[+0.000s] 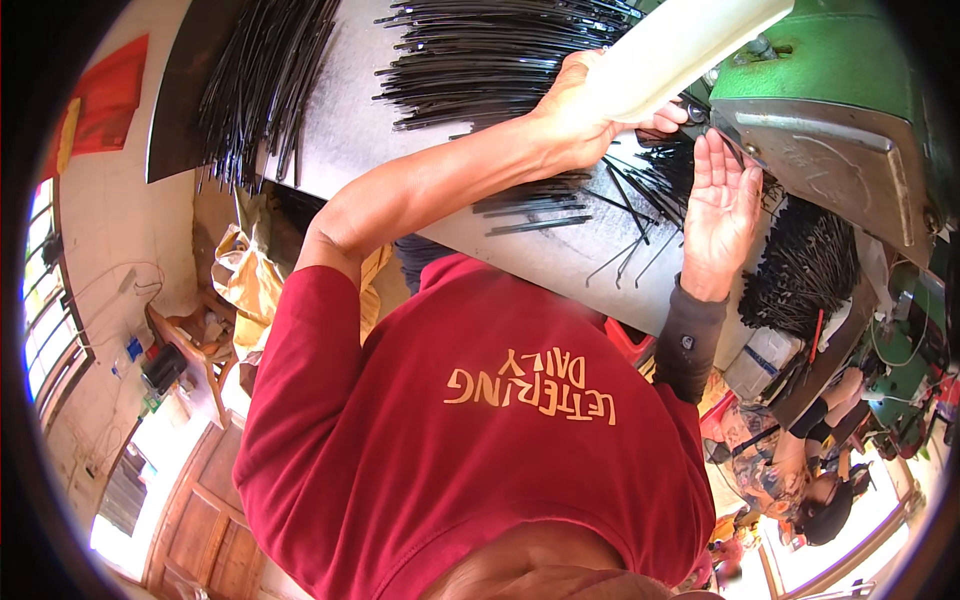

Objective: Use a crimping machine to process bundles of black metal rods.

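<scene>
My left hand (577,118) reaches in from the left at the green machine (815,60), partly covered by a long cream-white curved strip (690,50). Its fingertips are pressed together beside a small dark metal part (695,113) of the machine; what they hold is hidden. Palm up, my right hand (718,205) lies just below the machine's metal front. Its fingers are stretched out toward that same part. Thin black rods (645,200), some with bent ends, lie loose between my hands on the metal tabletop (455,235).
Wide stacks of black rods (480,65) lie at the back, with another heap (265,90) at the far left. A dense bundle (800,270) stands at right, near a pale box (762,365). Another person (790,465) is at lower right. A yellow sack (248,280) hangs left.
</scene>
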### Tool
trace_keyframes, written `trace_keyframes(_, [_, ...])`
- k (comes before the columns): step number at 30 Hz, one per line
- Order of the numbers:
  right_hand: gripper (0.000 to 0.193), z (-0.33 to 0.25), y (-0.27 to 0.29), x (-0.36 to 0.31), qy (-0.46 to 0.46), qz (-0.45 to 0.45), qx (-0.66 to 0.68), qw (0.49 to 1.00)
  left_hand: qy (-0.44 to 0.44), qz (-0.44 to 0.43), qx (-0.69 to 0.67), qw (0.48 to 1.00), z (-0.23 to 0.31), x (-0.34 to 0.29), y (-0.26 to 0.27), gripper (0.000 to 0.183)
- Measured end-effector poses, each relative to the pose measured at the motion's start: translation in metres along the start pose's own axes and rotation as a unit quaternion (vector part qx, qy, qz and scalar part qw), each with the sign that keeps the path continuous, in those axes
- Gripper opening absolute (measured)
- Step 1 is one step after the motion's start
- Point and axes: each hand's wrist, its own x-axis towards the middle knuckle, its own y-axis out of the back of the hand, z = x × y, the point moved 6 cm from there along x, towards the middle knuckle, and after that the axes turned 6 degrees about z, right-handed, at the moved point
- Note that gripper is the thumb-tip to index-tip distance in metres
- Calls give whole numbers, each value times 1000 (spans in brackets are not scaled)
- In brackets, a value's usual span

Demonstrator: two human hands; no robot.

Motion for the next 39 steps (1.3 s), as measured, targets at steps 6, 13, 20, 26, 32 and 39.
trace_keyframes(6, [24,-3,-5,-1,12,19,-28,999,-16,9,21,1000,1,-2,-1,32])
trace_keyframes(13, [24,-4,0,2,9,5,-30,999,-43,41,66,996,6,-9,-8,34])
trace_keyframes(20, [25,-4,0,4,6,13,-23,1000,-49,41,58,996,2,-12,-7,35])
trace_keyframes(26, [28,-3,5,7,-2,10,-27,1000,-51,65,91,992,6,-5,-7,31])
trace_keyframes(32, [47,-5,-5,-12,-33,31,-44,998,-54,62,55,995,16,-11,-16,26])
trace_keyframes(39, [47,-34,17,-73,-140,-46,-199,969,39,-2,33,999,9,-39,-15,30])
